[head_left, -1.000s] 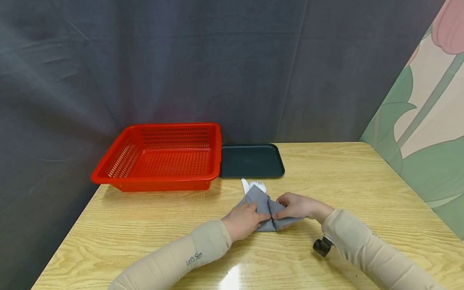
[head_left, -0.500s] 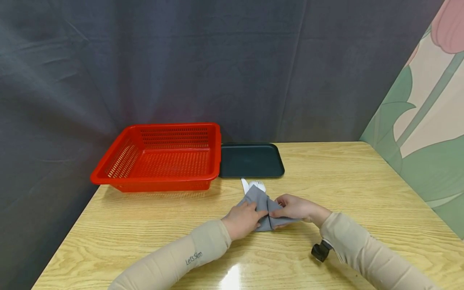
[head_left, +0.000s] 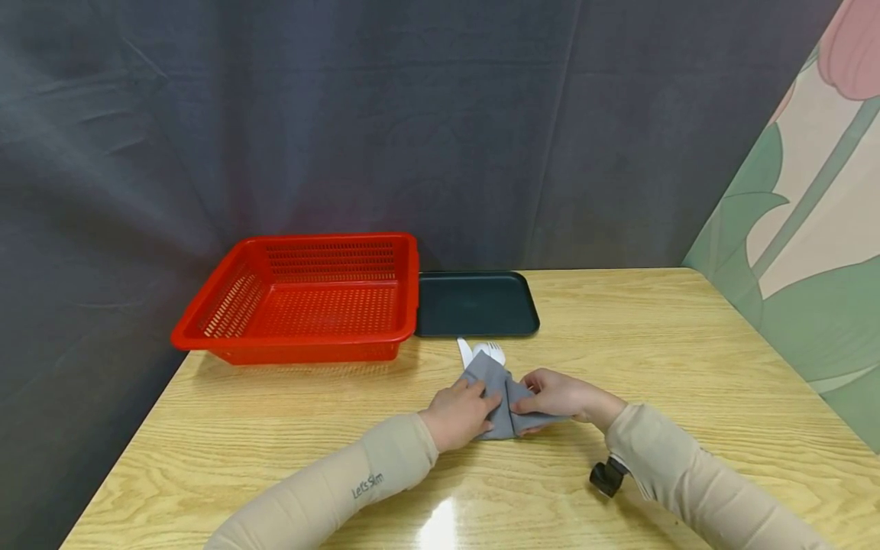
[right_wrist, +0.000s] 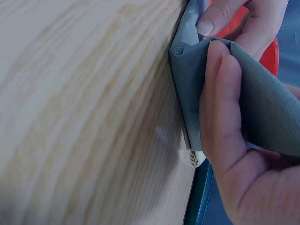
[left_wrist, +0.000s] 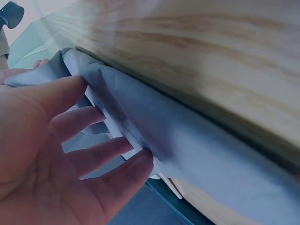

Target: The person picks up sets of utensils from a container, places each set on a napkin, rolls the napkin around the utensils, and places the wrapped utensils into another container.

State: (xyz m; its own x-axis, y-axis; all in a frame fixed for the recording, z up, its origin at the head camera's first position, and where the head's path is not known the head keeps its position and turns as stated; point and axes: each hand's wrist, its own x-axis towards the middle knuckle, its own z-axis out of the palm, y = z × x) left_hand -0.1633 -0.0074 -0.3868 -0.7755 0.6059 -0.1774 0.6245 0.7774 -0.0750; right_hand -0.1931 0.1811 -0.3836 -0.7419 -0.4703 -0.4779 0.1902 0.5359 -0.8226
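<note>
A grey cloth napkin [head_left: 490, 377] lies partly folded on the table. White cutlery pokes out past its far corner: a knife [head_left: 464, 351] and a fork [head_left: 496, 351], with a rounded white piece between them; their lower parts are hidden under the cloth. My left hand [head_left: 457, 417] presses on the left part of the napkin, fingers spread and fairly straight, fingertips on the cloth in the left wrist view. The right side of the napkin is a raised flap, which my right hand [right_wrist: 229, 126] pinches, its fingers underneath in the right wrist view.
Beyond the cutlery is a dark green tray [head_left: 477, 304], flat on the wooden table [head_left: 653, 336]. A red plastic basket [head_left: 330, 334] stands to its left. Dark curtain [head_left: 385, 122] hangs behind the table. Below my right wrist juts a small black camera [head_left: 608, 477].
My left index finger has drawn back from the napkin's middle crease. The right hand has shifted slightly left with the flap still pinched. Cutlery, tray and basket stay put.
</note>
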